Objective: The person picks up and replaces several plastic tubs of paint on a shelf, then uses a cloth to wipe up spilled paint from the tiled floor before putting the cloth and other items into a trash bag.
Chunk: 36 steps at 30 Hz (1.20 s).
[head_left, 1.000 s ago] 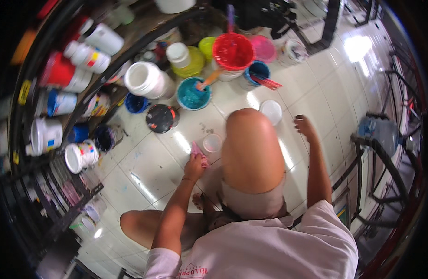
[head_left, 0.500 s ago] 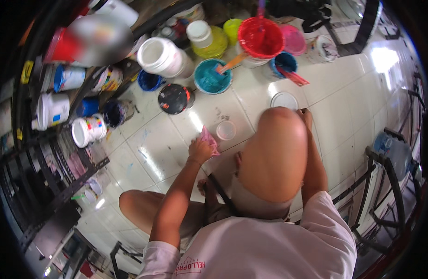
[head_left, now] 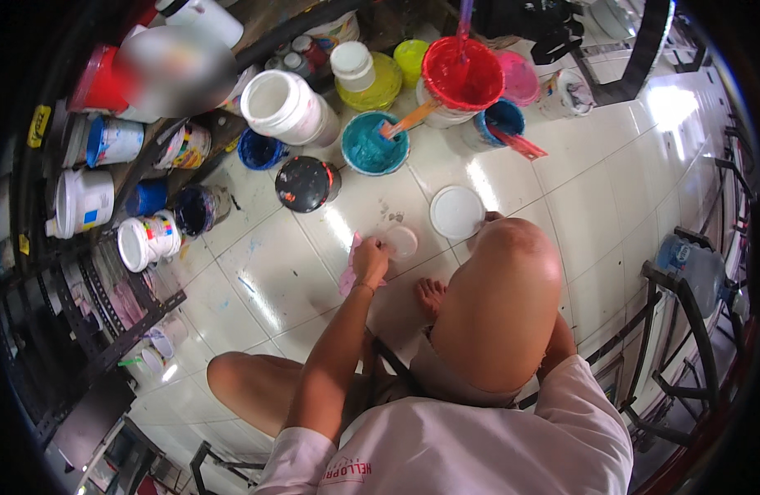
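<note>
My left hand (head_left: pixel 370 262) is closed, its fingertips pinching the rim of a small clear plastic cup (head_left: pixel 402 242) on the tiled floor. A crumpled pink cloth (head_left: pixel 347 279) lies under and beside that hand. Beyond my raised right knee, the fingers of my right hand (head_left: pixel 492 218) grip the edge of a round white lid (head_left: pixel 456 212). The knee hides most of this hand. Past the cup stand a black-lidded tub (head_left: pixel 307 183) and a teal paint bucket (head_left: pixel 366 157) with an orange-handled spatula (head_left: pixel 409 120).
Farther off are a red paint bucket (head_left: pixel 452 87), a blue one (head_left: pixel 501 118) with a red tool across its rim, and white tubs (head_left: pixel 274 101). Paint-tub shelving (head_left: pixel 120 186) lines the left. A metal frame (head_left: pixel 691 305) and a water jug (head_left: pixel 685 264) stand right.
My left hand has moved from gripping the pink cloth to the cup's rim. My right hand has brought the white lid leftward and nearer, out from behind my knee.
</note>
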Available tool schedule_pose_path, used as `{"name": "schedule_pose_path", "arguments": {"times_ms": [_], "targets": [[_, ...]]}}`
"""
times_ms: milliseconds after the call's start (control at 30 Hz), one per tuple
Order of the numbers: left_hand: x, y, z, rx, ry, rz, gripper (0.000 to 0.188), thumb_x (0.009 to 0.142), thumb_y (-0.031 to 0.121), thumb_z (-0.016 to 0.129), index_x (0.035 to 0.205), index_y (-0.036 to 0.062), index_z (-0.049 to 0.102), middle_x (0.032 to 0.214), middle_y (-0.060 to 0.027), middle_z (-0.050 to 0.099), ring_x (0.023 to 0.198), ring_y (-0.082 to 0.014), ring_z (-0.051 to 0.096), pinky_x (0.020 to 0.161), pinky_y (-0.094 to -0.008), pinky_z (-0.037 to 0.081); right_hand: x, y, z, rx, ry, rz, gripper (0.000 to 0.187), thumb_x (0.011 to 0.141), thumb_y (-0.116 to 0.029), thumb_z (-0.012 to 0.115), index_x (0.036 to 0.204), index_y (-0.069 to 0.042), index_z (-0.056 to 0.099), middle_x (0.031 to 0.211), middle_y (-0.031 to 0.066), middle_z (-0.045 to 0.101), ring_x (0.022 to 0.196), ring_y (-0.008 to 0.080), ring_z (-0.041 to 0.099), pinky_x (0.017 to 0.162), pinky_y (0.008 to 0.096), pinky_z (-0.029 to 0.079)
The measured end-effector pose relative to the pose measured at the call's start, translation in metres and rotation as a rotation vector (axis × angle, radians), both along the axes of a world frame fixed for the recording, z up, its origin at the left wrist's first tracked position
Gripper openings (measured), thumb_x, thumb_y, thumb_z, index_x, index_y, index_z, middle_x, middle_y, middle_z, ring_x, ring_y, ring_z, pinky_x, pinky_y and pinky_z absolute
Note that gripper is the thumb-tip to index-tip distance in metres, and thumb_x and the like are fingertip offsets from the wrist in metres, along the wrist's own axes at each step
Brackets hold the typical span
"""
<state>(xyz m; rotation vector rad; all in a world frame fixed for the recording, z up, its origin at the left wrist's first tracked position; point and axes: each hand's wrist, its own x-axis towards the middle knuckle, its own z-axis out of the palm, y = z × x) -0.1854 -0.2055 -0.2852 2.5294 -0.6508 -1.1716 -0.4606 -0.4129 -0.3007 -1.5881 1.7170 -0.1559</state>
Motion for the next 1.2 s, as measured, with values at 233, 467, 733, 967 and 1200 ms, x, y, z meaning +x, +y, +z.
{"name": "schedule_pose_path", "arguments": {"times_ms": [233, 467, 733, 967, 1200], "targets": [[-0.002, -0.040, 0.030, -0.141, 0.014, -0.134, 0.022, 0.082, 0.025, 0.062, 0.084, 0.0039, 0.064, 0.084, -0.0158, 0.067, 0.082, -0.0353, 0.063, 0.073, -0.0432, 0.050, 0.001, 0.010, 0.008, -0.051, 0.084, 0.049, 0.048, 0.072, -0.022, 0.069, 0.113, -0.001, 0.056, 0.105, 0.0162, 0.062, 0.102, 0.0310, 0.057, 0.089, 0.0426, 0.044], [-0.001, -0.052, 0.050, -0.299, 0.095, -0.298, 0.034, 0.081, 0.033, 0.065, 0.091, 0.0003, 0.062, 0.087, -0.0171, 0.064, 0.085, -0.0341, 0.061, 0.076, -0.0428, 0.049, 0.006, 0.014, 0.009, -0.083, 0.127, 0.094, 0.052, 0.071, -0.022, 0.070, 0.116, -0.002, 0.054, 0.107, 0.0158, 0.062, 0.104, 0.0308, 0.056, 0.090, 0.0425, 0.043], [0.007, 0.067, 0.040, -0.188, -0.213, -0.392, 0.069, 0.073, 0.035, 0.073, 0.127, 0.0063, 0.042, 0.118, -0.0185, 0.044, 0.101, -0.0385, 0.052, 0.082, -0.0459, 0.048, 0.016, 0.013, 0.011, -0.110, 0.140, 0.150, 0.057, 0.069, -0.023, 0.072, 0.119, -0.002, 0.053, 0.109, 0.0152, 0.060, 0.106, 0.0306, 0.054, 0.091, 0.0424, 0.042], [-0.020, 0.045, 0.041, -0.222, -0.345, -0.435, 0.069, 0.071, 0.031, 0.074, 0.127, 0.0054, 0.043, 0.128, -0.0182, 0.039, 0.109, -0.0365, 0.047, 0.090, -0.0466, 0.042, 0.017, 0.012, 0.015, -0.159, 0.141, 0.199, 0.061, 0.068, -0.023, 0.073, 0.121, -0.003, 0.051, 0.111, 0.0148, 0.060, 0.108, 0.0304, 0.053, 0.093, 0.0423, 0.041], [-0.013, 0.024, 0.032, -0.291, -0.380, -0.304, 0.054, 0.076, 0.022, 0.068, 0.121, 0.0015, 0.045, 0.125, -0.0190, 0.042, 0.108, -0.0355, 0.047, 0.092, -0.0448, 0.040, 0.041, 0.030, 0.018, -0.284, 0.113, 0.399, 0.066, 0.066, -0.024, 0.074, 0.124, -0.004, 0.050, 0.114, 0.0143, 0.059, 0.111, 0.0303, 0.052, 0.094, 0.0421, 0.041]]}}
